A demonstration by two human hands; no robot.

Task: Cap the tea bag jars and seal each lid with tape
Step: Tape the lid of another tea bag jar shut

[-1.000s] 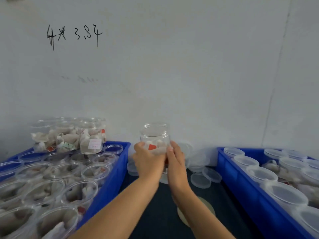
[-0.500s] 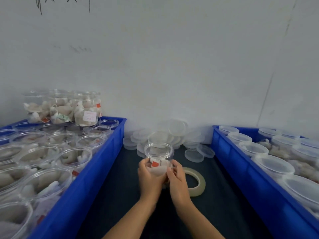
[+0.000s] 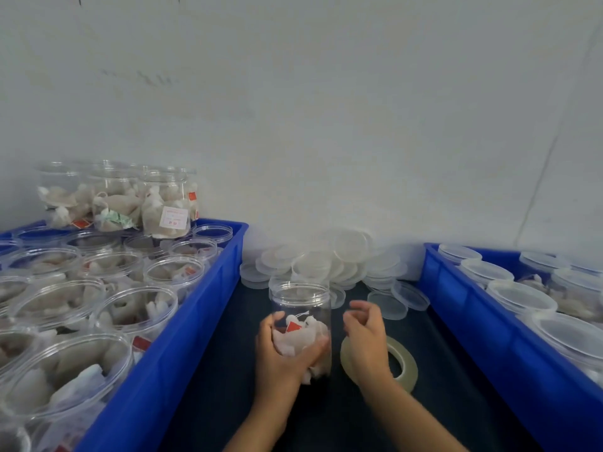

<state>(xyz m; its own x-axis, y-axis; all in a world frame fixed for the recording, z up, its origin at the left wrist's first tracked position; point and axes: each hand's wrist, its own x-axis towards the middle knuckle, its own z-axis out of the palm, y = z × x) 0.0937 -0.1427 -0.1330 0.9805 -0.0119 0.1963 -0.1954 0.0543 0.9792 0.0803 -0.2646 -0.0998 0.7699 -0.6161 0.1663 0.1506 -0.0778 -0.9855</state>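
Both forearms are bare to the frame's edge, and the hands (image 3: 284, 347) wear no gloves, rings or watch.

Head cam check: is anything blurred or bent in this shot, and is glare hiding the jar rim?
Head view: soft overall; the right hand is smeared, its fingers hard to separate. The jar in the left hand shows its rim clearly, without harsh glare. Wide-angle bend splays the blue bins outward. Lighting is flat and even, shadows faint.

Soft even light, slight blur, wide-angle edge distortion
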